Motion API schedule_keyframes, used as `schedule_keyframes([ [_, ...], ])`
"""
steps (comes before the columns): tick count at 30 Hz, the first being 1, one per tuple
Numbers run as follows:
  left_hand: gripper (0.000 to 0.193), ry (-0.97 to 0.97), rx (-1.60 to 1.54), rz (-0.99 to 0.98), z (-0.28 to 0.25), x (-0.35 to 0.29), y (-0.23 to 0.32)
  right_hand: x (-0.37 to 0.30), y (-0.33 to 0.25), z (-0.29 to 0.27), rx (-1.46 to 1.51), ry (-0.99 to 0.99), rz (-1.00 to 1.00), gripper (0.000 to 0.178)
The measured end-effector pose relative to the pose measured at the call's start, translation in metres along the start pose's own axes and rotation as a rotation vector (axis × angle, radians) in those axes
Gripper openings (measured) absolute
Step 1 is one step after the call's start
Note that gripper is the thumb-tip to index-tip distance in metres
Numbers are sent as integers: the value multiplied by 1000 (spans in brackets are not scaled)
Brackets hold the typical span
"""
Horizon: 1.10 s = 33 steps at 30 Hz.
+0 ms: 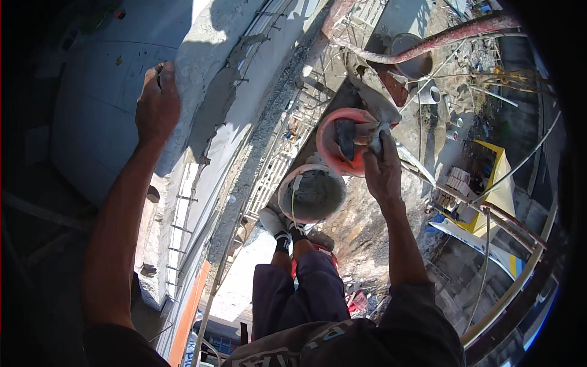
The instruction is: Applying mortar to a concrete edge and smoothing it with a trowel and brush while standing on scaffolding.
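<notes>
My left hand is raised at the left, its fingers curled at the edge of a rough concrete ledge. Wet grey mortar is spread along the ledge beside it. On the right, my right hand is closed on a mortar-smeared trowel, beside the rim of an orange-red bucket. A dark shape shows inside that bucket. Nearer my feet, a second bucket holds grey mortar, with a pale cord or strap crossing it.
My feet stand high up, close to the mortar bucket. A red-and-white hose or pipe arcs across the upper right. Scaffold poles run along the right. Rubble, a yellow-framed structure and a round tub lie below.
</notes>
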<state>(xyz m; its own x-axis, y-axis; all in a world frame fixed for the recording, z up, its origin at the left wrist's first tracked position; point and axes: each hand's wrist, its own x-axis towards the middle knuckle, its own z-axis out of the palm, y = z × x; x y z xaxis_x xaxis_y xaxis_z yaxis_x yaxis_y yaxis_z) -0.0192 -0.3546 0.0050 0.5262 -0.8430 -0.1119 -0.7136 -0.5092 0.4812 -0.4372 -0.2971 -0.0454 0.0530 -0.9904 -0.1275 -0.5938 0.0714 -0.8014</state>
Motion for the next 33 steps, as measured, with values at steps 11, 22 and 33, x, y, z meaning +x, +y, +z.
schedule_keyframes([
  [11,76,9,2,-36,7,3,-1,-185,167,108,-498,-680,993,47],
  [22,77,-10,-12,116,12,15,-22,-166,257,219,-465,-799,831,36],
  [33,82,85,71,67,9,23,-34,-210,221,68,103,-518,750,32],
])
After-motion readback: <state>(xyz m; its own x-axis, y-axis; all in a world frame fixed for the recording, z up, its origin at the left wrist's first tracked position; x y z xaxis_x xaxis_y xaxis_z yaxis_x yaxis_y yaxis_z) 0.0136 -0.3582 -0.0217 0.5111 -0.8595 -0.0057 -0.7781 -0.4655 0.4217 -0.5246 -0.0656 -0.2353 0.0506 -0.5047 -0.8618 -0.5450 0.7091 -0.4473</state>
